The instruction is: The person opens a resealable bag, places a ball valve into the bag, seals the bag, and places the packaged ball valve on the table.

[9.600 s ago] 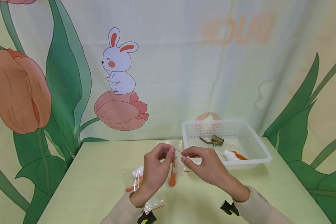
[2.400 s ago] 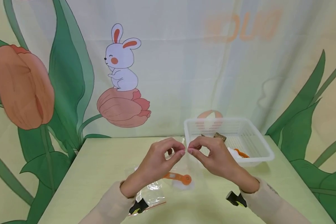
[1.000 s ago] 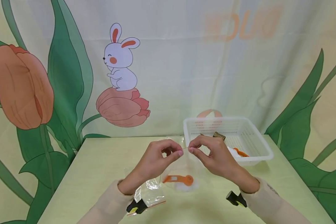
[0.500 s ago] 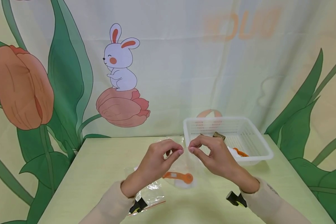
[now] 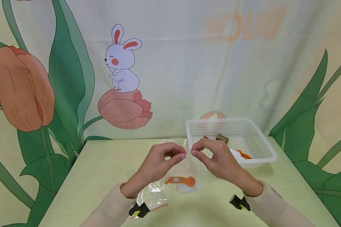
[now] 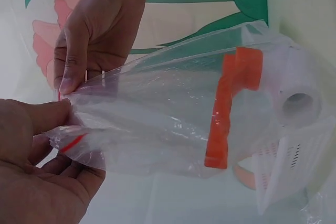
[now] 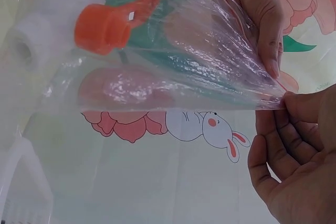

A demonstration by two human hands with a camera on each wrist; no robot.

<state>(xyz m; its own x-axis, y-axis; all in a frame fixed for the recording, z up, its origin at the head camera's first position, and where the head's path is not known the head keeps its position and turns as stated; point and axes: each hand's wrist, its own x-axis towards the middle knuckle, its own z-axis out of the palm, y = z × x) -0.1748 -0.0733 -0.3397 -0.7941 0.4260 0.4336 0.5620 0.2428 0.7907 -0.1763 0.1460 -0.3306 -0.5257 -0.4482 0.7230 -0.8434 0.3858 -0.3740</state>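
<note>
A clear zip bag (image 6: 157, 108) with a red seal line hangs between my two hands. Inside it, at the bottom, sits a white plastic valve (image 7: 58, 19) with an orange lever handle (image 5: 182, 181). My left hand (image 5: 162, 160) pinches one side of the bag's mouth between thumb and fingers. The right hand (image 5: 217, 157) pinches the other side, its fingertips a short gap away from the left ones. In the left wrist view the red line shows at both hands' fingertips. Whether the seal is fully pressed together I cannot tell.
A white perforated basket (image 5: 265, 151) stands at the back right, holding a brass valve (image 5: 222, 138) and a white valve with an orange handle (image 5: 244, 154). Under my left forearm lies another clear zip bag (image 5: 156, 198), partly hidden. A printed curtain (image 5: 170, 69) hangs behind the table (image 5: 102, 164).
Earlier the bag hung upright from my left hand, the right one close by. Now both hands pinch its mouth. Over the last second the hands barely move, while the orange handle swings slightly.
</note>
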